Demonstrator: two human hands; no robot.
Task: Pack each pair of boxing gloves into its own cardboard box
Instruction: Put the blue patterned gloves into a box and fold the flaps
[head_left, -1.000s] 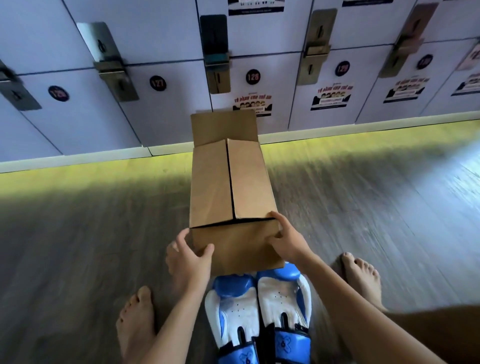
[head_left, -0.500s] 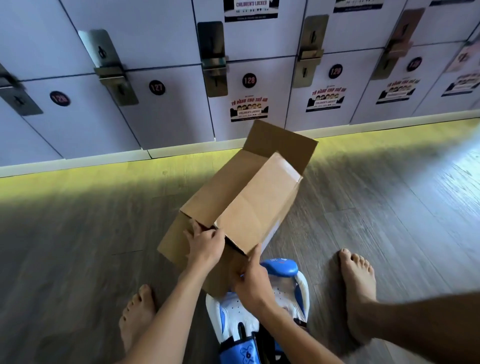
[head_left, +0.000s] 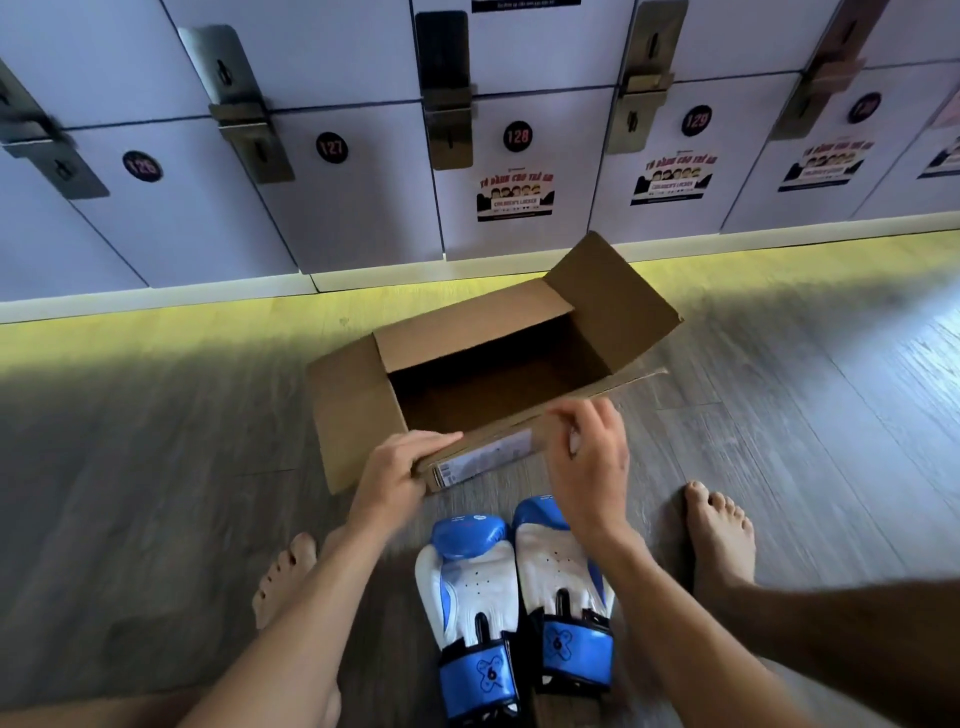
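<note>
A brown cardboard box (head_left: 358, 410) lies on the floor in front of me, its flaps spread and its dark inside bare. My left hand (head_left: 400, 473) grips the near long flap at its left end. My right hand (head_left: 589, 457) hovers over the same flap further right with fingers curled; it is blurred and I cannot tell whether it holds the flap. A pair of blue and white boxing gloves (head_left: 511, 597) lies side by side between my feet, just behind the box and below my hands.
A wall of numbered white lockers (head_left: 363, 208) stands just behind the box. My bare left foot (head_left: 283, 582) and right foot (head_left: 719, 530) flank the gloves on the grey wood floor (head_left: 130, 467).
The box went from shut and pointing away from me to turned crosswise with its flaps open. Both hands moved from the near end to the near long flap.
</note>
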